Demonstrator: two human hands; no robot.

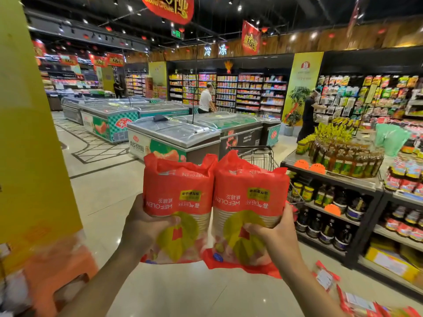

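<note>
1. Left pack [178,186] and right pack [249,186] are held up in mid-air over the shop floor [103,191], side by side. Their inner edges touch.
2. Each pack rises above the grip that carries it. The left grip [146,225] sits at the lower outer side of the left pack, and the right grip [274,234] sits at the lower outer side of the right pack.
3. The left grip is clamped on its pack, with the thumb pressed across the front face and the fingers wrapped out of sight behind it.
4. The right grip is clamped the same way on the right pack. Its thumb lies across the yellow-green print.
5. Both packs are stout cylinders in thin, glossy red plastic film. The film bunches into crinkled peaks at the top and loose flaps at the bottom.
6. The lower part of the wrap is clear and shows the ridged rims of stacked paper cups.
7. The lettering "WEFOLEN" reads upside down on both packs, beside a small yellow label.
8. A wire shopping cart [258,156] stands just behind the packs. Glass-topped chest freezers [174,133] stand farther back.
9. A dark metal shelf [332,179] of bottles and jars runs along the right, and a yellow pillar [27,110] fills the left edge.
</note>
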